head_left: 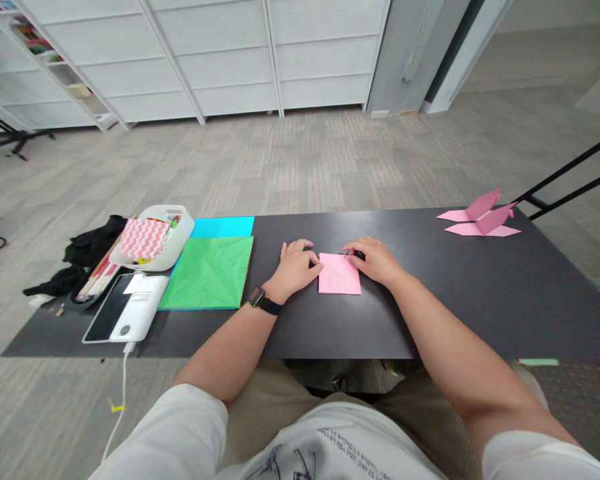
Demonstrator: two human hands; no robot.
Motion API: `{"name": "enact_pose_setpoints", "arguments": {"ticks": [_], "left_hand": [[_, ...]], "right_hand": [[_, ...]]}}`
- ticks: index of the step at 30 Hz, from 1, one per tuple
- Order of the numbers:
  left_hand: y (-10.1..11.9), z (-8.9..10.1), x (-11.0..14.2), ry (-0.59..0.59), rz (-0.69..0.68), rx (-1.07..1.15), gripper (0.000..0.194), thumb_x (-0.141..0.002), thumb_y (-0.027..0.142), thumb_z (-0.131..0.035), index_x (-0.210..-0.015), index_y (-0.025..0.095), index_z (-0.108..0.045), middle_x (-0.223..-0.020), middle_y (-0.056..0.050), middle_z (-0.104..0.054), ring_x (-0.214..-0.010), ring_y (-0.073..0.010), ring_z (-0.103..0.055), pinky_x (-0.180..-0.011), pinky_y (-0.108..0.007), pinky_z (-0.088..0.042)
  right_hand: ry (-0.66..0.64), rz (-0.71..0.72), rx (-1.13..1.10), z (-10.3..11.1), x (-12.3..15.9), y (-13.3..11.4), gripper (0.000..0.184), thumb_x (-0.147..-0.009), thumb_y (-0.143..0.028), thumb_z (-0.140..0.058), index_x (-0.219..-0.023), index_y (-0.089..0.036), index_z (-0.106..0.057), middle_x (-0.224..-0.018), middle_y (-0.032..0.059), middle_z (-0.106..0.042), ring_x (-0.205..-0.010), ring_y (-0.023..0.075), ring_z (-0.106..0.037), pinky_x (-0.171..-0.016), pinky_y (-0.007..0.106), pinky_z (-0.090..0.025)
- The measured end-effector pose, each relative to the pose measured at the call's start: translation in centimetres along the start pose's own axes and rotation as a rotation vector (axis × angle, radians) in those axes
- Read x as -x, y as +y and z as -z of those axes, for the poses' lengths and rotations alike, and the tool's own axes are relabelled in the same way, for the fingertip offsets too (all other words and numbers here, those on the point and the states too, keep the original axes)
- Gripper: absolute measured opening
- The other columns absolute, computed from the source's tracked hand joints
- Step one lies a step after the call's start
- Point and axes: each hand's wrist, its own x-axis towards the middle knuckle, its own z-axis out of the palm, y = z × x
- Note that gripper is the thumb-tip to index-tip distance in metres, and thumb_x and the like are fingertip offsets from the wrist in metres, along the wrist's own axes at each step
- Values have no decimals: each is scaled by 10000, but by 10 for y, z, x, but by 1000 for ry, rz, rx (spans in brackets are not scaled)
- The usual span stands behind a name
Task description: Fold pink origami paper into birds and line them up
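A folded pink square of paper [339, 275] lies flat on the dark table before me. My left hand [296, 268] rests on the tabletop at its left, fingers spread and lightly bent, the thumb tip touching the paper's left edge. My right hand [375, 260] is at the paper's upper right corner, fingers curled, with fingertips on the paper. Between its thumb and fingers shows a small black thing [360, 255], too little visible to name. Two folded pink paper birds [487, 223] stand at the table's far right.
Left on the table [300, 333] lie green paper sheets [207, 273] over blue paper [225, 227]. Beside them are a white basket [183, 233], a phone [105, 310], a white power bank [139, 310] with a cable [123, 387], and black cloth [93, 240].
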Motion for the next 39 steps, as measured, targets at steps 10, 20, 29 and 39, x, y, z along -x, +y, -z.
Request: {"name": "enact_pose_setpoints", "arguments": {"ticks": [10,20,29,39], "left_hand": [[3,2,2,3,10,-28,110,-920,323,-776,-844,245,-757,-1428,-80,-625,-1428,-331,-535,-1328,-716,-213],[5,8,6,-42,-241,-57,407,-976,291,-664,-1383,286,-663,-1575,-97,-541,-1510,-299,-476,-1348,-556,-284],[1,7,8,-119,-237,-183,514,-929,526,-781,-1392,311,-724,-1712,-91,-463,-1588,-397,-376,-1339,-707,-163],[3,11,9,-136,-288,-231,531,-1018,405,-639,-1515,222,-605,-1745,-140,-413,-1634,-357,-355,-1372,-617,-175]], "right_hand": [[-12,4,6,-2,-1,4,177,-983,-268,-679,-1131,-293,-773,-1014,42,-796,-1010,268,-700,-982,458,-461],[3,1,27,-1,0,0,176,-985,-272,-681,-1129,-306,-777,-997,42,-789,-1006,272,-693,-961,455,-461],[94,-12,71,3,2,-5,134,-984,-282,-694,-1073,-286,-794,-1101,79,-743,-1072,296,-665,-969,473,-479],[21,13,119,6,5,-11,137,-997,-383,-724,-1067,-326,-827,-1127,64,-771,-1063,300,-665,-963,491,-470]]}}
